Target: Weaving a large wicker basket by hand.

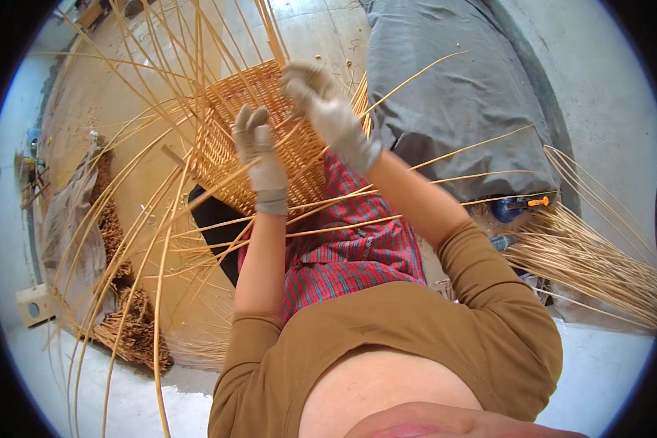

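A: Nearest the work first. Left?
B: Left hand (263, 164), gloved, fingers raised before the weave. A pale rod (223, 182) meets it at the palm; cannot tell whether the fingers close on it.
A: Right?
B: Right hand (328, 109), gloved, motion-blurred, by the basket's far right corner. Cannot tell whether it grips anything.
A: The piece itself?
B: Woven basket (215, 157), just beyond the lap and the red plaid cloth (358, 255). Tall stakes (271, 35) rise from its far edge.
A: Handling, by your reckoning?
B: Looks like weaving. I'd brace the wall with the left, bend each strand close to its stake with the right, pull evenly, press rows snug. Uneven tension could skew that corner.
A: Farther out?
B: Long loose rods (161, 271) sweep left; best guarded against snagging. Rod bundle (584, 255) at right, beside a grey cover (460, 95).
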`<move>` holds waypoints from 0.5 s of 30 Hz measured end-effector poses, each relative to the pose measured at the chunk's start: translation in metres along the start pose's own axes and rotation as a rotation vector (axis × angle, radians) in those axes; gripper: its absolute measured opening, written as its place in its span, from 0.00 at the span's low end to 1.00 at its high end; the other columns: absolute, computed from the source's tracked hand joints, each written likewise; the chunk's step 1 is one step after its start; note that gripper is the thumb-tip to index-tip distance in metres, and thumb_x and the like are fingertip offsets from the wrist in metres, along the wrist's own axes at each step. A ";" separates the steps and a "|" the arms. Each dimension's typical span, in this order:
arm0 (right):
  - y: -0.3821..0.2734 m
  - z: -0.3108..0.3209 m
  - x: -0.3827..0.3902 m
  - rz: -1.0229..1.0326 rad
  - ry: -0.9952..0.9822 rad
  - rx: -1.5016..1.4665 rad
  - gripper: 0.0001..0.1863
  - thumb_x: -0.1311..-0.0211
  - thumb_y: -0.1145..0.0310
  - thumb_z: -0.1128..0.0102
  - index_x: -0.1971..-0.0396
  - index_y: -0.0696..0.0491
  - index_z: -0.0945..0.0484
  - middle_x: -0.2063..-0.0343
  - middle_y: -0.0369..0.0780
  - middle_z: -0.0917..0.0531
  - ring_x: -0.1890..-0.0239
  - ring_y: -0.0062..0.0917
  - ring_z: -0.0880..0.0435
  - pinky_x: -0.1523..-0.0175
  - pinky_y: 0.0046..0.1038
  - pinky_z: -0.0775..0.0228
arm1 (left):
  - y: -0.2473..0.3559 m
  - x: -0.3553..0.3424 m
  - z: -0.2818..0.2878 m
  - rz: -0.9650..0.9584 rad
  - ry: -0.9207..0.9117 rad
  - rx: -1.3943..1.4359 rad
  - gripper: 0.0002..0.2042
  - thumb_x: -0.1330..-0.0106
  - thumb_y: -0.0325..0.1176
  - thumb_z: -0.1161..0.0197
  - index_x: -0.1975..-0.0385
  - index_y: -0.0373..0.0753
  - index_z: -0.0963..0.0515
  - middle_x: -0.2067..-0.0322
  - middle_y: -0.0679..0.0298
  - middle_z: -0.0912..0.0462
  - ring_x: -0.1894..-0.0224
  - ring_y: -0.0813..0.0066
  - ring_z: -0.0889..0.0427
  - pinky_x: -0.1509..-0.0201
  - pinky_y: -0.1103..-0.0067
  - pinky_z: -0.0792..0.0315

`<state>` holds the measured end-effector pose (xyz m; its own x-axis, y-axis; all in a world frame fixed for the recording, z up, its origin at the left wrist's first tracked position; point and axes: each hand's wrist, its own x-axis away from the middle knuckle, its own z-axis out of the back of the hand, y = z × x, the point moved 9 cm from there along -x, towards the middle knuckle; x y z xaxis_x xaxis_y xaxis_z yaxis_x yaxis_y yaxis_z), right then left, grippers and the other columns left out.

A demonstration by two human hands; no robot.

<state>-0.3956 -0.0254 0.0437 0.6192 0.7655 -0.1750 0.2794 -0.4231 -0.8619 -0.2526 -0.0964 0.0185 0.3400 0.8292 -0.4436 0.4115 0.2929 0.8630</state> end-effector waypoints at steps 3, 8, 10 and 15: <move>0.031 0.031 -0.039 -0.116 -0.085 0.689 0.30 0.42 0.50 0.28 0.44 0.51 0.24 0.61 0.40 0.17 0.54 0.27 0.18 0.46 0.30 0.25 | -0.033 -0.008 0.075 0.297 0.071 0.284 0.13 0.23 0.38 0.47 0.49 0.36 0.25 0.65 0.62 0.16 0.62 0.73 0.17 0.52 0.74 0.23; 0.042 0.029 -0.051 -0.020 -0.278 1.464 0.31 0.54 0.46 0.22 0.56 0.52 0.20 0.61 0.43 0.16 0.56 0.35 0.17 0.50 0.35 0.26 | 0.009 -0.061 0.039 0.200 -0.110 -0.164 0.16 0.23 0.43 0.46 0.63 0.36 0.21 0.78 0.64 0.20 0.78 0.77 0.21 0.71 0.77 0.23; 0.038 0.006 -0.037 0.143 -0.252 1.572 0.29 0.52 0.48 0.23 0.57 0.52 0.20 0.61 0.45 0.16 0.56 0.37 0.17 0.50 0.37 0.26 | 0.029 -0.103 0.015 0.022 -0.285 -0.511 0.14 0.24 0.41 0.44 0.65 0.36 0.21 0.77 0.64 0.21 0.80 0.80 0.24 0.75 0.78 0.28; 0.051 0.035 -0.035 0.254 0.212 1.460 0.26 0.38 0.50 0.35 0.54 0.59 0.24 0.56 0.53 0.19 0.57 0.44 0.16 0.54 0.42 0.21 | 0.030 -0.142 -0.143 0.525 -0.741 -0.222 0.16 0.29 0.41 0.38 0.52 0.34 0.24 0.62 0.56 0.18 0.61 0.70 0.18 0.57 0.78 0.24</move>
<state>-0.4290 -0.0572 -0.0109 0.6651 0.6111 -0.4292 -0.7301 0.4116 -0.5454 -0.4100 -0.1375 0.1422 0.9206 0.3884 0.0410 -0.0923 0.1142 0.9892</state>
